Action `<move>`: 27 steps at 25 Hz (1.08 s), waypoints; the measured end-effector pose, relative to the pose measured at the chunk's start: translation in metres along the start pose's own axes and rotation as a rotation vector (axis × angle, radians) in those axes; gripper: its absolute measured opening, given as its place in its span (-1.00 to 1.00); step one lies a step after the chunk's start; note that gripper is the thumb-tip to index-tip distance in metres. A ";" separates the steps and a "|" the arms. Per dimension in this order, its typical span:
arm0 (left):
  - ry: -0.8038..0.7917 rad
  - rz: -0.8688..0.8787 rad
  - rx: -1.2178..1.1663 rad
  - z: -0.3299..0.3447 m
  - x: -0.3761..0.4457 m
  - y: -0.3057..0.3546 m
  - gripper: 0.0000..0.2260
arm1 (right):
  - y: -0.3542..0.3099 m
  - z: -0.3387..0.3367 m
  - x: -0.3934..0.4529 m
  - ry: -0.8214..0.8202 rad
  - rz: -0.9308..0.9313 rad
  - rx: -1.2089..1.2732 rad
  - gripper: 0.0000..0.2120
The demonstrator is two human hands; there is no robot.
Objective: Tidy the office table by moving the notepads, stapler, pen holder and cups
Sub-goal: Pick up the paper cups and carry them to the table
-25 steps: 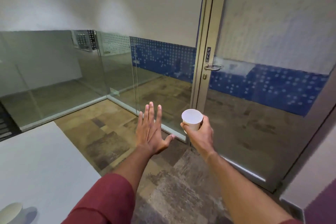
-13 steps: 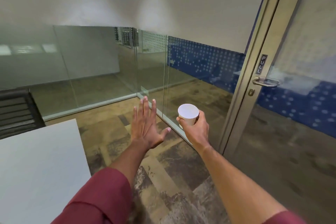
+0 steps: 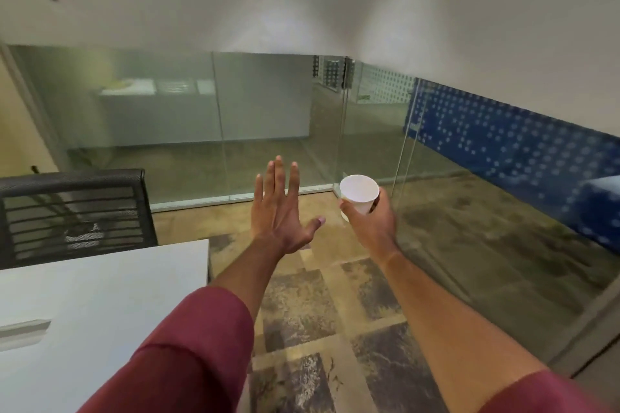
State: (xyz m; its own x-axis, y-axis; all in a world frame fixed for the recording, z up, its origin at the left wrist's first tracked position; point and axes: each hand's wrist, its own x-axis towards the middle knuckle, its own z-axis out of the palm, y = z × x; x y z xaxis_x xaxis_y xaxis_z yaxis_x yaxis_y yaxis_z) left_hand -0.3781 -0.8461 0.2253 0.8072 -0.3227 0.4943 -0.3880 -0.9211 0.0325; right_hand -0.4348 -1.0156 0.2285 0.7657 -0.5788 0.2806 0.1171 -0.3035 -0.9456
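Both hands are raised out in front of the person, above the floor and past the right edge of the white table (image 3: 100,305). Right hand (image 3: 374,225) is wrapped round a white paper cup (image 3: 358,193), thumb on the near left side of the wall and the other fingers curled round its far right side, so the lower part of the cup is hidden in the grasp. That cup stands nearly upright, its long axis close to vertical and leaning a little toward the camera; its round mouth faces up and toward the viewer. Inside, only plain white wall shows, with no liquid or object visible as far down as the view reaches. It is held in the air, well to the right of the table and resting on nothing.

Left hand (image 3: 280,211) is spread flat and holds nothing, its fingers straight and pointing away and upward, the thumb stuck out to the right toward the cup without touching it. Dark red sleeves (image 3: 188,349) cover both upper forearms.

On the table a shallow grey slot (image 3: 23,332) shows near its left side. A black mesh chair (image 3: 73,211) stands against the table's far edge. Glass partitions (image 3: 261,124) close off the room ahead and to the right, frosted white above, with a blue dotted band (image 3: 510,144) behind the right-hand pane. Mottled brown and grey carpet tiles (image 3: 302,312) lie beneath the arms.
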 end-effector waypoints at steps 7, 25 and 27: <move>0.024 -0.186 0.113 0.076 0.117 -0.069 0.01 | 0.027 0.122 0.146 -0.159 -0.098 0.022 -0.41; 0.027 -0.573 0.316 0.230 0.366 -0.306 0.01 | 0.069 0.479 0.414 -0.557 -0.113 0.149 -0.39; 0.012 -0.611 0.329 0.247 0.393 -0.345 0.00 | 0.069 0.525 0.441 -0.580 -0.114 0.154 -0.39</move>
State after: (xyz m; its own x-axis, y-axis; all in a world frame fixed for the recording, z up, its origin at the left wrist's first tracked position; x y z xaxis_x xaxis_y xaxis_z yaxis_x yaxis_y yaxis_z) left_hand 0.1825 -0.7087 0.1939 0.8321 0.2757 0.4814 0.2913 -0.9556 0.0436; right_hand 0.2431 -0.8940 0.2008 0.9574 -0.0289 0.2873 0.2760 -0.2010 -0.9399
